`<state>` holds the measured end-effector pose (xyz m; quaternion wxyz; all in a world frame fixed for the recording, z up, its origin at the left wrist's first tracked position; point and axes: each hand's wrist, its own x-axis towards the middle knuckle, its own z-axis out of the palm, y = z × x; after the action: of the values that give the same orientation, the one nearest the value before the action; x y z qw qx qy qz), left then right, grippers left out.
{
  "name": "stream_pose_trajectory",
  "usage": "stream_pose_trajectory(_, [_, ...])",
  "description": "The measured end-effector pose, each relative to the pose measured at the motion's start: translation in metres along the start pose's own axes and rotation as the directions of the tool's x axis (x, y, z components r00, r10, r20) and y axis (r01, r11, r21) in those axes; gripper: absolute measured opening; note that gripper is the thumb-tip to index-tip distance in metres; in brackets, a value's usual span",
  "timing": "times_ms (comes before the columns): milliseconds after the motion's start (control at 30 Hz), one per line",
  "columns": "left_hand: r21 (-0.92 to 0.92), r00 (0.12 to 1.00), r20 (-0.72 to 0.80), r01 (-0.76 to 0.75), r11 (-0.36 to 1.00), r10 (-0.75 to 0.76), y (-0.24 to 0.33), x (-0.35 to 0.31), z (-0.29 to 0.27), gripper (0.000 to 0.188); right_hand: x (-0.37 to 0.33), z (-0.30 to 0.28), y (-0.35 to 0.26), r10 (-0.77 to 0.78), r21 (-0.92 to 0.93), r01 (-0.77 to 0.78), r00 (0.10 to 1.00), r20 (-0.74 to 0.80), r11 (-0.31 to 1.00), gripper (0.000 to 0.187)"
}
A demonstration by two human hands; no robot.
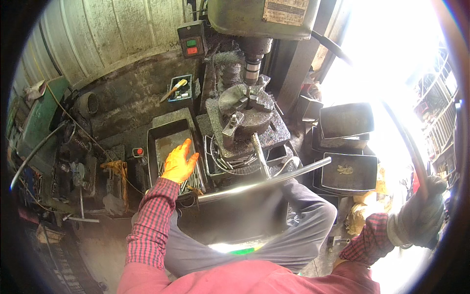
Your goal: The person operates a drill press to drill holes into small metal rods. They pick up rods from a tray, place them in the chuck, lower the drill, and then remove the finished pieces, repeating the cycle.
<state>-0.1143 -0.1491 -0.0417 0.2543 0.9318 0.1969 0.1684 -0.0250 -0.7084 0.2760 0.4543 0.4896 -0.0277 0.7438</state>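
My left hand (178,164), in an orange glove, reaches over a rectangular metal tray (152,147). Its fingers are stretched out with the thumb apart, and nothing shows in them. Thin metal rods (185,187) lie in the tray beneath and beside this hand. At the far right my right hand (423,215), in a grey glove, is wrapped round a long curved lever (407,139). Ahead of me stands a drill press (259,22); its drill chuck (252,71) points down over a round jaw chuck (247,108) clamped on the machine table.
A long bare metal bar (269,182) crosses in front of my knees. Stacked metal bins (346,120) stand right of the machine. A blue tray (180,94) holds a brush (175,89). A switch box (192,40) with green and red buttons hangs behind. More rods (237,161) lie below the machine table.
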Motion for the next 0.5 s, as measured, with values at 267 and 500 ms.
stream_pose_trajectory(267, [0.004,1.000,-0.004,0.004,1.000,-0.004,0.001,-0.001,-0.001,0.065,-0.006,0.012,0.010,-0.014,-0.039,0.015,1.000,0.026,0.999,0.051])
stream_pose_trajectory(500, [0.003,1.000,-0.017,-0.009,1.000,0.009,0.000,0.000,0.000,0.064,0.002,0.020,0.016,0.067,-0.015,-0.065,0.986,0.151,0.998,0.061])
